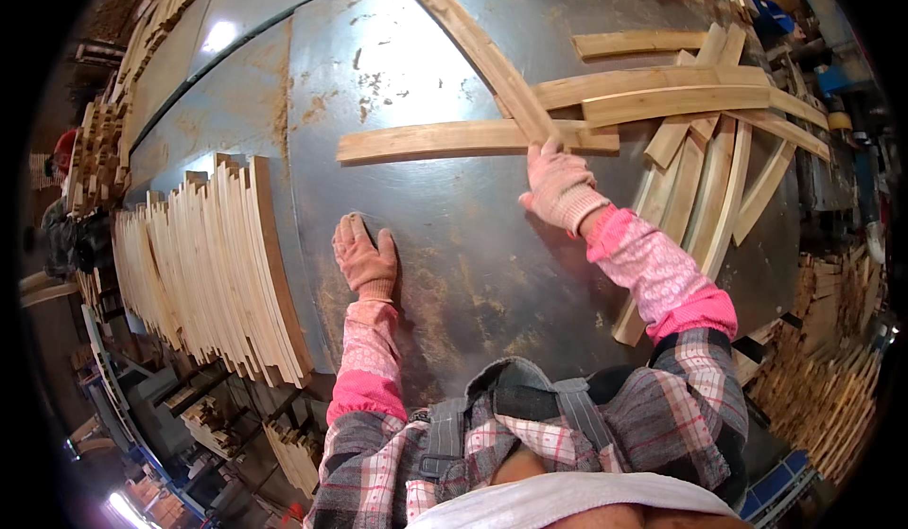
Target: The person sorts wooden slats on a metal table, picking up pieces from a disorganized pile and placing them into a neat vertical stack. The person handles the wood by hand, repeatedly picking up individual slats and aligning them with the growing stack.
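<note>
My right hand point(560, 185), in a pinkish knit glove, is closed round the near end of a wooden strip point(478, 48). That strip slants away to the far left and crosses over another wooden strip point(426, 141) lying sideways on the metal table point(445, 212). My left hand point(366, 258), gloved too, rests palm down on the metal, its fingers stretched out and holding nothing. Just beyond and right of my right hand lies a loose, crisscrossed heap of wooden strips point(676, 105). Some strips in it run toward me, partly hidden behind my right forearm.
To the left, a row of wooden strips point(203, 269) lies side by side on the table. Sawdust point(454, 292) is scattered over the metal. More wood point(823, 401) is stacked beyond the table at the lower right, and further piles point(95, 155) stand at the far left.
</note>
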The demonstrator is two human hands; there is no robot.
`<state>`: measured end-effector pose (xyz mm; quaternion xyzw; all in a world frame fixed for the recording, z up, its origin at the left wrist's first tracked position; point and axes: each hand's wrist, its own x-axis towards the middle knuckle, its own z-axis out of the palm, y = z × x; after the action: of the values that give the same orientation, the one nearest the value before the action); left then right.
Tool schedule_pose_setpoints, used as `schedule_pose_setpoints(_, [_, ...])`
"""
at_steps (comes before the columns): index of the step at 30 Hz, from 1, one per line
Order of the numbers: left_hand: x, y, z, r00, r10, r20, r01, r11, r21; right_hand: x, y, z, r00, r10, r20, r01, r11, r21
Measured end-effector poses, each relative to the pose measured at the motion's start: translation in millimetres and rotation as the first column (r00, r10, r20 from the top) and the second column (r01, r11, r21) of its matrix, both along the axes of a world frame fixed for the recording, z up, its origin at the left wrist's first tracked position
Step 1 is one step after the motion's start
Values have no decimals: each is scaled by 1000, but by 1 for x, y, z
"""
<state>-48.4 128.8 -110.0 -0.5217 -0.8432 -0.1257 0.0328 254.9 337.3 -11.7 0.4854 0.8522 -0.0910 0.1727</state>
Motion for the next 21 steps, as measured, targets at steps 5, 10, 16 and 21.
schedule_pose_setpoints(5, [0,-3,0,1000,-12,-5,12,998,60,9,42,48,841,-371,-394,255,914,-315])
schedule_pose_setpoints(10, [6,13,9,999,-31,-9,31,998,51,-2,139,-6,890,-296,-348,344,935,85])
schedule_pose_setpoints(16, [-4,0,-1,1000,-25,-16,26,997,78,-16,62,-20,965,-166,-202,163,986,-36])
schedule_pose_setpoints(21, [-6,0,4,999,-46,1,46,997,64,4,-45,0,986,-38,-165,1,977,-214])
